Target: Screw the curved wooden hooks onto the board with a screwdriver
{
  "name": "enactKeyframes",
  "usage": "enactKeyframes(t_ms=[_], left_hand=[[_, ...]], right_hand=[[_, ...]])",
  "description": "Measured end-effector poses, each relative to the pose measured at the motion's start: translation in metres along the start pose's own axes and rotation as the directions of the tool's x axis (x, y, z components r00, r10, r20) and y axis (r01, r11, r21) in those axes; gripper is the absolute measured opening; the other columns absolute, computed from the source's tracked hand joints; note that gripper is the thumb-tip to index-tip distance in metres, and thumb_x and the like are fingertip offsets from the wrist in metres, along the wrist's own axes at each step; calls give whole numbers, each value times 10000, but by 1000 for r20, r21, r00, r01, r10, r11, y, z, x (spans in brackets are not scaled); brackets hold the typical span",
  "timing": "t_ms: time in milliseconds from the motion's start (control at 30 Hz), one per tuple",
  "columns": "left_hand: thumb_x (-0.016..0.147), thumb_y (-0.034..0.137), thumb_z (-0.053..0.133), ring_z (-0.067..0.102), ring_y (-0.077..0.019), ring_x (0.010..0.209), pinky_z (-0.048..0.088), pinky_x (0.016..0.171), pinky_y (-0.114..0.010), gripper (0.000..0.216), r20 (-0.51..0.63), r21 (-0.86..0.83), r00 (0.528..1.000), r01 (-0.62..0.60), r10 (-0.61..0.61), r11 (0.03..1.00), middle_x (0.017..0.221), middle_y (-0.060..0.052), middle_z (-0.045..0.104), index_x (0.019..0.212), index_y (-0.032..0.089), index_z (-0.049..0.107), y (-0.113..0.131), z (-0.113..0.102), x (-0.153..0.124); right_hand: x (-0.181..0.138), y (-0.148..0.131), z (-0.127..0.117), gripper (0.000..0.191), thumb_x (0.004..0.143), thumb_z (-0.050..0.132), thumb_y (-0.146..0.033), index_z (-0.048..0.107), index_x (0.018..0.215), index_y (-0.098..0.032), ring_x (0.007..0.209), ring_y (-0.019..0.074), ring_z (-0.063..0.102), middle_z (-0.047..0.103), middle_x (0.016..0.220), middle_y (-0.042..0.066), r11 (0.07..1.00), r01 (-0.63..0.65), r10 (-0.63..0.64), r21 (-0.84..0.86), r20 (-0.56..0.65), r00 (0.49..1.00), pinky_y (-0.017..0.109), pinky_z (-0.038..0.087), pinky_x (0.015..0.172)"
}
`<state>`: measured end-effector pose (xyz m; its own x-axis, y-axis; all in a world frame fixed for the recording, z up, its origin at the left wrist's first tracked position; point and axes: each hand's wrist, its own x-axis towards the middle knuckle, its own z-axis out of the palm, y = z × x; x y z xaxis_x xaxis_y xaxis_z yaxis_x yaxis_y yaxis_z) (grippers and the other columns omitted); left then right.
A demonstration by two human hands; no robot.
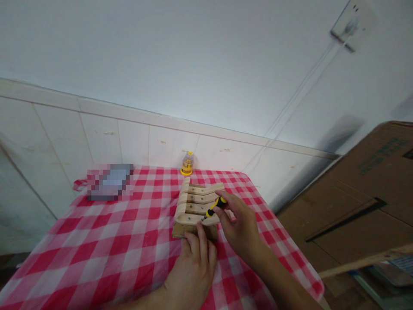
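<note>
My right hand [240,224] is closed round a small yellow-and-black screwdriver [216,208]. Its tip points down and left at the nearest slat of a pale wooden slatted piece with curved ends [195,218]. Screws show along the slats. A rougher brown wooden board [178,231] lies beneath the slats. My left hand [195,262] rests on the near edge of that board with its fingers stretched forward. One fingertip touches the nearest slat close to the screwdriver tip. My left thumb cannot be made out.
A red-and-white checked cloth [129,245] covers the table. Near the wall stands a small yellow-capped container [187,163]. A blurred-out flat object [111,183] lies at the back left. Large cardboard boxes [355,193] stand to the right, below a wall socket [351,26] with a cable.
</note>
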<state>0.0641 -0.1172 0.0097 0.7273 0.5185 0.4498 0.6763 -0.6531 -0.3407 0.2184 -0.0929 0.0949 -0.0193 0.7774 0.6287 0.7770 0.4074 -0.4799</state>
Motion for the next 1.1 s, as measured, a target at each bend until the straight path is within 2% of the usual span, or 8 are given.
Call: enactKeyframes(t_ms=[267,467,767,933,1100], left_hand=[[904,387,675,754,-433,957,612,735,-532,398,-38,23,999,-19,19,1000,1272,-335,691,1142,82,767,-3,-1,0],[921,374,659,745,-436,1008,607,776,-554,402,13,11,1000,6,-6,1000,1310,-323,678,1192,92,754,1,-1,1],[931,358,643,758,-422,961,621,722,-511,384,-17,10,999,-31,31,999,1289,-338,681,1170,84,765,-4,-3,0],[901,395,669,761,-445,924,623,694,-537,394,-70,13,997,-15,16,1000,1260,-350,688,1114,86,790,-3,-2,1],[886,387,682,763,-446,925,629,696,-529,395,-88,9,996,-7,7,1000,1252,-342,694,1106,78,792,-2,-3,2]], right_hand=[[3,-5,2,243,893,670,-190,716,1126,-240,810,212,750,785,1004,69,997,-68,69,41,-25,997,359,655,779],[4,-5,2,219,872,706,-218,724,1089,-239,744,208,705,761,916,52,990,-138,139,33,-14,990,332,625,666],[16,-3,-5,213,826,744,-244,759,1035,-204,729,195,713,782,901,53,974,-190,189,127,14,982,338,597,710],[33,-5,-17,318,832,774,-316,744,1135,-223,769,196,713,775,924,46,958,-197,224,211,-115,968,349,594,754],[40,-10,-16,311,808,797,-315,712,1094,-227,785,200,724,755,910,39,945,-199,232,260,-102,967,352,595,762]])
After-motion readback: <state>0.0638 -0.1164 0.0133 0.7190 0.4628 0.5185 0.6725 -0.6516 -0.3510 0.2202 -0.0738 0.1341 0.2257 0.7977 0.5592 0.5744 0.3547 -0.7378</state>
